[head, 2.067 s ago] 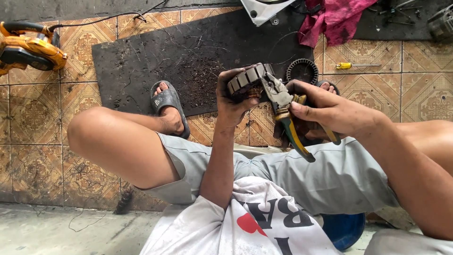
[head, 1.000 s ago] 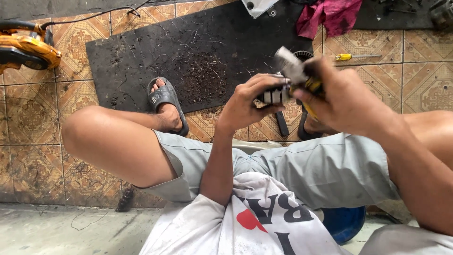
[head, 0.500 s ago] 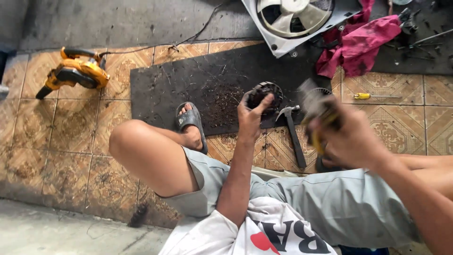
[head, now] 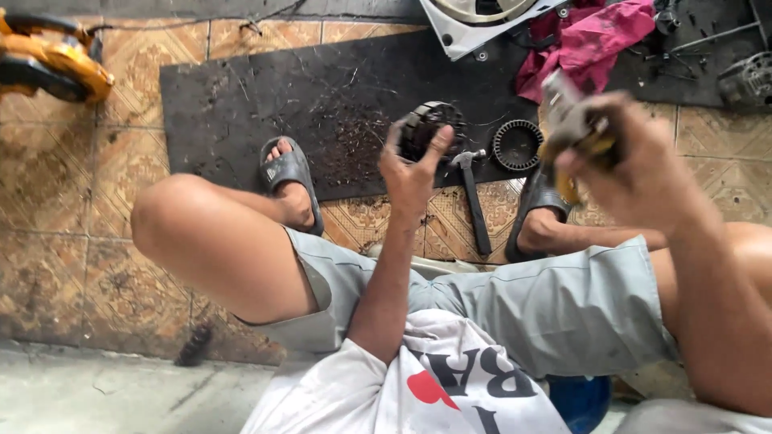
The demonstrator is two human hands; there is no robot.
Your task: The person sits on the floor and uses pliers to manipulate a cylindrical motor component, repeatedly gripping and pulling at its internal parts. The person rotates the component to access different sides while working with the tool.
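Note:
My left hand [head: 412, 169] is raised between my knees and grips a dark round motor stator [head: 426, 128], fingers spread over its near side. My right hand [head: 631, 165] is up at the right, closed around yellow-handled pliers [head: 572, 128] whose grey jaws point up and left. The two hands are apart. A small hammer [head: 473, 197] lies on the floor below the stator, between my sandalled feet.
A second ringed stator [head: 516, 145] sits on the black rubber mat [head: 241, 88]. Behind it lie a white fan housing [head: 482, 20] and a magenta rag [head: 595, 44]. A yellow power tool [head: 48, 64] rests far left. A grey motor part [head: 748, 80] lies far right.
My right hand has pulled the pliers away from the stator and up to the right. My left hand has turned the stator and lowered it over the mat. The view shifted.

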